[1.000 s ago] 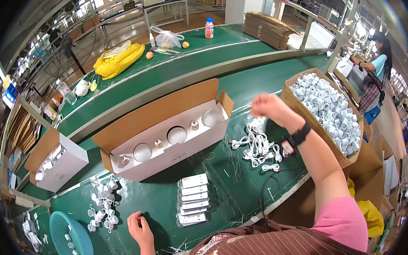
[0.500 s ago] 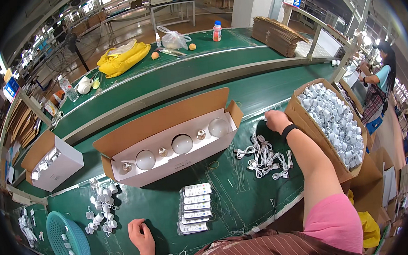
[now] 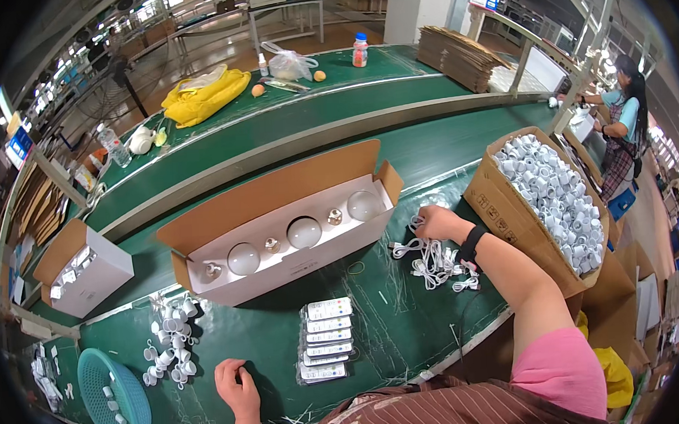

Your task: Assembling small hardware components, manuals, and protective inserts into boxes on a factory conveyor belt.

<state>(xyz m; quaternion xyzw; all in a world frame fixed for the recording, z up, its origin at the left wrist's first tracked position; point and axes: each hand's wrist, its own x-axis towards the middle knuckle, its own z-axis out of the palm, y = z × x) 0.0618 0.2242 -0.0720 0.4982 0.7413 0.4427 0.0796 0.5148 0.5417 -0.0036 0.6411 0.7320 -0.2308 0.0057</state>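
Observation:
My right hand (image 3: 438,224) is over the top of a heap of white cables (image 3: 434,264), its fingers closed on the cable at the upper edge of the heap. My left hand (image 3: 238,388) rests on the green table near its front edge, fingers loosely bent and nothing visible in them. Between my hands lies a stack of white remote controls (image 3: 328,329) in clear wrapping. Beyond it stands a long open carton (image 3: 281,271) with round white bulbs (image 3: 304,233) in its white insert. A pile of small white lamp holders (image 3: 172,335) lies to the left.
A brown box (image 3: 503,216) full of white caps stands at right. At left are a teal basket (image 3: 137,395) with a few white pieces and a smaller white carton (image 3: 102,277). A metal rail (image 3: 274,155) crosses behind. Another person (image 3: 622,125) works at far right.
My right hand has moved left and nearer to me, from beside the brown box onto the cable heap. My left hand has stayed almost still.

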